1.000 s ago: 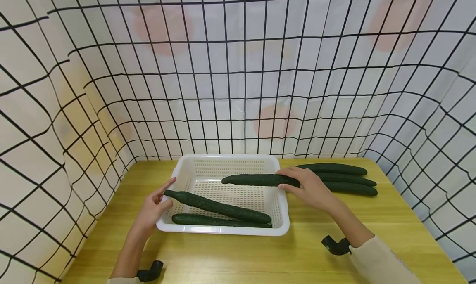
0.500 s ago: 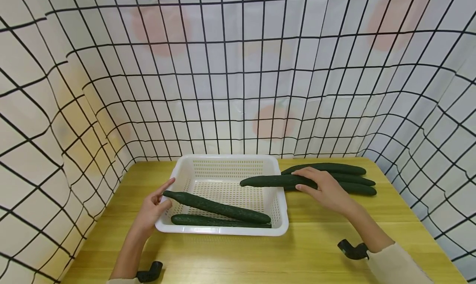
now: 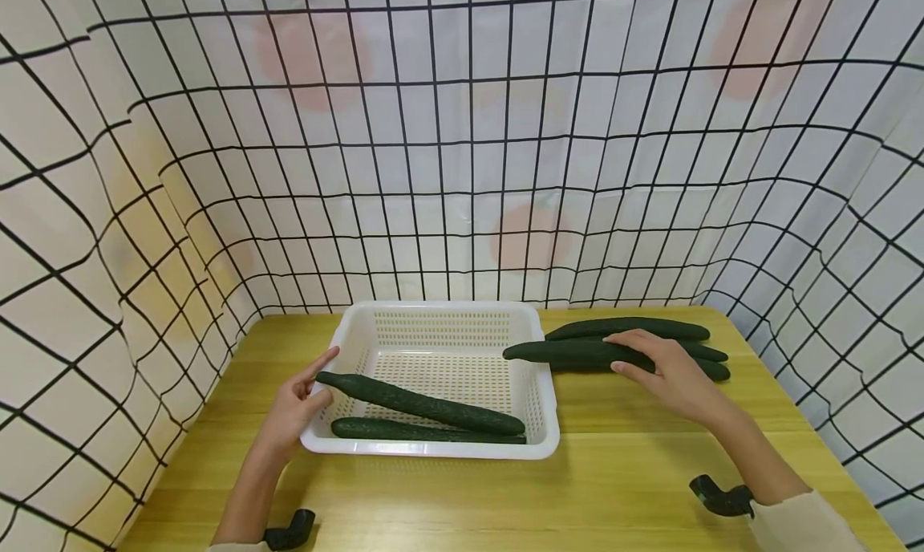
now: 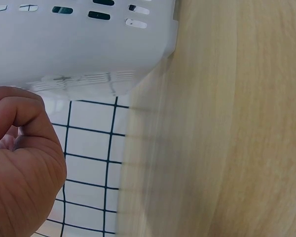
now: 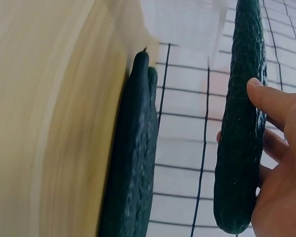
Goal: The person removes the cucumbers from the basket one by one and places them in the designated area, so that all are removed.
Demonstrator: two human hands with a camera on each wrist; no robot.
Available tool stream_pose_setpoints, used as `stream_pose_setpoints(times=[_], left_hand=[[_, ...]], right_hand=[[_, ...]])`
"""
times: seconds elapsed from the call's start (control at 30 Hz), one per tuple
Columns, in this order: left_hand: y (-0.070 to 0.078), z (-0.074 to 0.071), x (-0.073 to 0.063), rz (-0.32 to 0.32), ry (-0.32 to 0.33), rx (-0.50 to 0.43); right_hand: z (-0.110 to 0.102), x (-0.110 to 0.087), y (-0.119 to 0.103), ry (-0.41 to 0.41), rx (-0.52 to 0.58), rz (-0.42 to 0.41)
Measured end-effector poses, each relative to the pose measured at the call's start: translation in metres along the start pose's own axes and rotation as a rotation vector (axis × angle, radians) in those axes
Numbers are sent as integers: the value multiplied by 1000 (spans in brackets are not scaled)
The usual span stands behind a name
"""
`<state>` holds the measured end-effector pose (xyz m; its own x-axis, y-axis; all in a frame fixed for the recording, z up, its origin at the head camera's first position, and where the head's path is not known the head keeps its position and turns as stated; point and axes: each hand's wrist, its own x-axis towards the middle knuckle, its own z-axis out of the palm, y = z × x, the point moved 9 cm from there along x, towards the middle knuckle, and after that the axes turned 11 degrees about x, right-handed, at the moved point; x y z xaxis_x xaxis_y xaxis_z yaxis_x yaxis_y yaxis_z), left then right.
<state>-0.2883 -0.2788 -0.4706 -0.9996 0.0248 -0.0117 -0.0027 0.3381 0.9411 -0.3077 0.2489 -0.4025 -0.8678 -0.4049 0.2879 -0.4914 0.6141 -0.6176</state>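
My right hand (image 3: 671, 375) grips a dark green cucumber (image 3: 559, 351) between thumb and fingers. In the right wrist view that cucumber (image 5: 239, 148) is raised, apart from the cucumbers on the table (image 5: 130, 148). Its far tip reaches over the right rim of a white plastic basket (image 3: 433, 449). My left hand (image 3: 292, 407) holds the basket's left side, thumb near the rim. Inside the basket, one cucumber (image 3: 433, 407) slants with its end up on the left rim, and another cucumber (image 3: 426, 431) lies along the front wall.
Several cucumbers (image 3: 635, 326) lie side by side on the wooden table (image 3: 613, 472), right of the basket. Black wire grid (image 3: 469, 191) over pale sheeting encloses the back and sides.
My right hand has moved to the right with the cucumber, drawing it from over the basket to above the other cucumbers. The left hand and basket stay nearly still.
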Motion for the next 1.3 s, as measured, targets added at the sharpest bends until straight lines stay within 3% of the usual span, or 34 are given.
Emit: stream_pose_setpoints(times=[0.4, 0.63, 0.97, 1.3], left_hand=[[0, 1, -1, -15, -1, 2], [0, 0, 0, -12, -3, 0], [1, -1, 0, -31, 6, 31], [3, 1, -2, -23, -4, 16]], right_hand=[[-20, -28, 31, 52, -18, 14], [-20, -40, 55, 37, 13, 59], [-10, -43, 81, 2, -5, 52], [-4, -41, 95, 30, -38, 2]])
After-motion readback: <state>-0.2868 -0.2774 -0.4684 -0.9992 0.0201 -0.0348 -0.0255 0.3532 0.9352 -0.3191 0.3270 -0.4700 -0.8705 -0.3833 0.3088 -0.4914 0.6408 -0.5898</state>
